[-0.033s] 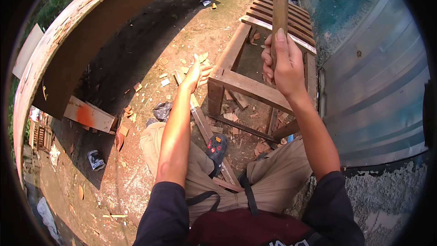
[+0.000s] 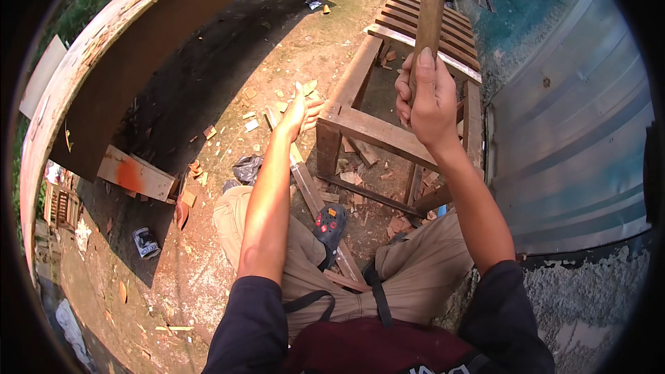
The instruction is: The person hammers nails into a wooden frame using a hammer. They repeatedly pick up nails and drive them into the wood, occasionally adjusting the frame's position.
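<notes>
My right hand (image 2: 431,104) is wrapped round the wooden handle of a claw hammer (image 2: 429,21), raised with its dark metal head at the top of the view. Below the hammer stands a brown wooden frame (image 2: 377,128) with square legs and a slatted part (image 2: 433,24) at its far end. At the frame's near left corner is my left hand (image 2: 301,112), thumb up and fingers stretched toward the wood. Its fingertips reach the corner post, though firm contact is hard to make out. A long wooden strip (image 2: 309,187) lies on the ground under my left forearm.
Wood chips and offcuts (image 2: 249,114) litter the ground. A large curved board (image 2: 104,34) arches over the left side. A can (image 2: 145,242) lies at lower left, and a black plastic bag (image 2: 247,167) near my knee. Corrugated metal sheeting (image 2: 568,118) closes off the right.
My right hand and the hammer have shifted slightly to the left. My left hand and the wooden frame stay in place.
</notes>
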The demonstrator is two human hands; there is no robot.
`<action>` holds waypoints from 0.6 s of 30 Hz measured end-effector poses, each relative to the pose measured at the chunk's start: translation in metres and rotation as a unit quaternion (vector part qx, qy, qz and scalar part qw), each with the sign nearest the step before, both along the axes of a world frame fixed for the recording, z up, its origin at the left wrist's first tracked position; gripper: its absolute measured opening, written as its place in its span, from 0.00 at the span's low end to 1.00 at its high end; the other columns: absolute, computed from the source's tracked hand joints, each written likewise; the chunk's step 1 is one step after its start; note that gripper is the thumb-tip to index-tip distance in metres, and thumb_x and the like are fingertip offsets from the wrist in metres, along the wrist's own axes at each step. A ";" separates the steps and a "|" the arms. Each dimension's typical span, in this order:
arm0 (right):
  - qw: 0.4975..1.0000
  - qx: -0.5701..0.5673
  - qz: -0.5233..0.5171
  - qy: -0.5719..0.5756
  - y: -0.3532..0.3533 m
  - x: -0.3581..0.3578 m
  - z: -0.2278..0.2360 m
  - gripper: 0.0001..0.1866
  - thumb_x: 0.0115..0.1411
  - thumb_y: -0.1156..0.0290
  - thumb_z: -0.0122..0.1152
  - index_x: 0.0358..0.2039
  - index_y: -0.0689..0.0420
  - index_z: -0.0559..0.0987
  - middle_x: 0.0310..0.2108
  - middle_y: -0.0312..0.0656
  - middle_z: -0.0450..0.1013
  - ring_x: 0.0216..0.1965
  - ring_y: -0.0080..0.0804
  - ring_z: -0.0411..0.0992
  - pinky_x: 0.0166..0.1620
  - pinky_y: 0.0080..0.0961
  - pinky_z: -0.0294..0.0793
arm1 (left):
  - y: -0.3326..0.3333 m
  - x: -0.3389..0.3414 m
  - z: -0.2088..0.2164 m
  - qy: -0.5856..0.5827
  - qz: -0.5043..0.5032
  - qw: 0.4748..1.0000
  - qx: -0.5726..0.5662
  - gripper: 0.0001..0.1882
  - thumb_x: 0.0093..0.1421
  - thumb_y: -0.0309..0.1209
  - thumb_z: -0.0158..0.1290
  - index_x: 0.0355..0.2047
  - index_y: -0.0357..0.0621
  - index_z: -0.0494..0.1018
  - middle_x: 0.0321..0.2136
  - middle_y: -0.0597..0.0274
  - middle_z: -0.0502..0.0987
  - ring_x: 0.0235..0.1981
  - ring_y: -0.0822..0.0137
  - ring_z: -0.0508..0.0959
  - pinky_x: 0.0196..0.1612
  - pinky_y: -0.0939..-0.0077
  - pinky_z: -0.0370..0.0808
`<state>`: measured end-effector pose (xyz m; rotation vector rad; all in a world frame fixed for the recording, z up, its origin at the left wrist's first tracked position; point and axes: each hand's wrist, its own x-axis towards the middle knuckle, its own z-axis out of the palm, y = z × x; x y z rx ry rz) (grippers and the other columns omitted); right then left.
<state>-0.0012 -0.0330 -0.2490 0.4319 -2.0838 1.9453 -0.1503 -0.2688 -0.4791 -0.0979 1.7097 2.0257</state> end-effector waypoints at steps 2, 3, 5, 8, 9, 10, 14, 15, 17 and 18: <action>0.998 0.037 -0.036 0.036 0.006 -0.007 -0.053 0.24 0.77 0.50 0.44 0.37 0.61 0.71 0.20 0.38 0.67 0.18 0.24 0.67 0.23 0.31 0.67 | 0.013 0.005 0.005 0.002 0.006 1.000 -0.009 0.61 0.62 0.78 0.14 0.70 0.36 0.61 0.71 0.37 0.60 0.72 0.48 0.61 0.72 0.57 0.57; 0.991 0.130 -0.034 -0.023 0.011 -0.007 -0.081 0.25 0.77 0.50 0.44 0.37 0.63 0.72 0.20 0.42 0.69 0.21 0.30 0.70 0.27 0.36 0.69 | 0.017 0.007 0.015 0.018 0.010 1.000 -0.023 0.61 0.62 0.78 0.13 0.70 0.36 0.61 0.71 0.37 0.59 0.72 0.47 0.61 0.73 0.57 0.57; 0.952 0.279 -0.027 -0.122 0.012 0.004 -0.112 0.27 0.76 0.50 0.45 0.36 0.65 0.74 0.21 0.48 0.71 0.26 0.41 0.75 0.34 0.44 0.72 | 0.017 0.017 0.017 0.036 0.052 0.998 -0.032 0.58 0.64 0.76 0.16 0.69 0.36 0.63 0.70 0.38 0.61 0.71 0.48 0.63 0.72 0.56 0.57; 0.951 0.212 -0.007 -0.227 -0.010 0.028 -0.131 0.30 0.75 0.47 0.45 0.34 0.65 0.75 0.21 0.49 0.73 0.28 0.43 0.77 0.35 0.45 0.73 | 0.014 0.033 0.011 0.078 0.131 0.986 -0.068 0.49 0.70 0.69 0.25 0.66 0.35 0.67 0.65 0.41 0.69 0.66 0.51 0.69 0.69 0.56 0.61; 0.953 0.155 -0.014 -0.261 -0.014 0.038 -0.127 0.30 0.75 0.47 0.45 0.33 0.65 0.76 0.22 0.49 0.75 0.27 0.43 0.77 0.34 0.44 0.73 | 0.022 0.046 0.019 0.108 0.157 0.976 -0.101 0.46 0.72 0.66 0.29 0.64 0.35 0.69 0.62 0.42 0.72 0.64 0.53 0.71 0.68 0.56 0.63; 0.967 0.147 -0.036 -0.206 -0.013 0.045 -0.144 0.28 0.75 0.49 0.46 0.34 0.65 0.76 0.23 0.48 0.76 0.27 0.42 0.77 0.34 0.43 0.73 | 0.032 0.068 0.039 0.138 0.179 0.964 -0.139 0.42 0.74 0.63 0.33 0.63 0.35 0.71 0.59 0.43 0.75 0.62 0.54 0.73 0.66 0.56 0.65; 0.976 0.141 -0.107 -0.127 -0.027 0.080 -0.168 0.19 0.76 0.57 0.49 0.43 0.63 0.73 0.22 0.43 0.72 0.22 0.36 0.72 0.28 0.36 0.71 | 0.065 0.143 0.093 0.091 0.057 0.994 0.016 0.32 0.74 0.53 0.45 0.54 0.32 0.76 0.45 0.55 0.83 0.47 0.62 0.81 0.53 0.69 0.74; 0.974 0.156 -0.117 -0.113 -0.032 0.089 -0.168 0.17 0.76 0.59 0.49 0.46 0.64 0.73 0.24 0.46 0.73 0.23 0.41 0.73 0.31 0.39 0.73 | 0.070 0.159 0.095 0.073 0.028 0.996 0.052 0.29 0.72 0.50 0.51 0.54 0.31 0.75 0.44 0.53 0.83 0.46 0.65 0.81 0.52 0.69 0.75; 0.988 0.108 -0.087 -0.068 -0.044 0.105 -0.180 0.17 0.75 0.63 0.48 0.52 0.65 0.72 0.29 0.53 0.74 0.29 0.50 0.75 0.37 0.43 0.74 | 0.075 0.175 0.054 0.221 0.037 0.970 -0.090 0.22 0.71 0.40 0.54 0.52 0.30 0.75 0.39 0.53 0.82 0.40 0.69 0.81 0.47 0.69 0.77; 0.993 0.085 -0.073 -0.046 -0.048 0.114 -0.188 0.18 0.74 0.65 0.48 0.54 0.66 0.71 0.31 0.56 0.75 0.32 0.55 0.76 0.40 0.45 0.74 | 0.073 0.180 0.036 0.279 0.057 0.944 -0.165 0.19 0.71 0.36 0.54 0.51 0.29 0.74 0.37 0.53 0.81 0.38 0.70 0.81 0.45 0.69 0.78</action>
